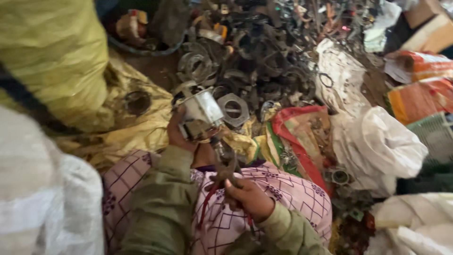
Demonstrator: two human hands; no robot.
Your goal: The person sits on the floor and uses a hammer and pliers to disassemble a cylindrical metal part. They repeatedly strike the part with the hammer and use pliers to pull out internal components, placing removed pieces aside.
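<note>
Gripping pale metal part (pixel 202 113) — pliers (pixel 226 174), orange sacks (pixel 417 97) right

Floor (pixel 155 68), dirt-brown, mostly covered: dark scrap-metal heap (pixel 255 52) toward 12 o'clock, yellow sack (pixel 52 56) at 10 o'clock, white bags (pixel 377 141) at 3 o'clock, possibly a red-edged woven sheet (pixel 302 132) centre.

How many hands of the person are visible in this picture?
2. The left hand holds a grey metal part above the lap. The right hand grips pliers, lower and nearer the camera.
</note>
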